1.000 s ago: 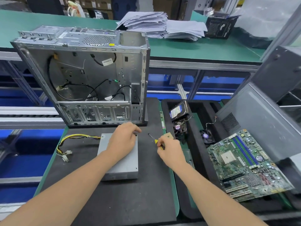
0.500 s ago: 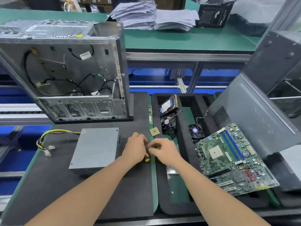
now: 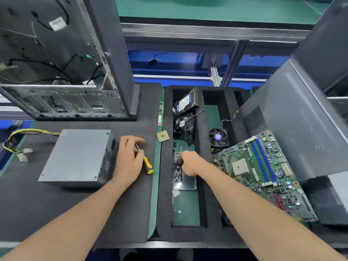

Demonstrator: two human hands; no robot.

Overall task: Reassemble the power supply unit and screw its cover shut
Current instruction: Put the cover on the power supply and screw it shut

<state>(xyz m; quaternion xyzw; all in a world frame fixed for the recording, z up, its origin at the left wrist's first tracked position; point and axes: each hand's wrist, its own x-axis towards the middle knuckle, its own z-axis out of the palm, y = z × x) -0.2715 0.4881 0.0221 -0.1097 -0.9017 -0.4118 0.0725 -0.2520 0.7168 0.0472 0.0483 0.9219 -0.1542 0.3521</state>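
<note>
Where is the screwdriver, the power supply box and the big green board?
screwdriver [image 3: 147, 165], head view, on its yellow handle.
power supply unit [image 3: 79, 155], head view, on its grey top cover.
motherboard [image 3: 239, 167], head view, on its square processor socket.

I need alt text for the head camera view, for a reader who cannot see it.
A person's left hand holds a yellow-handled screwdriver beside a grey power supply unit on a black mat, while the right hand reaches into a foam tray; a motherboard lies to the right.
</note>
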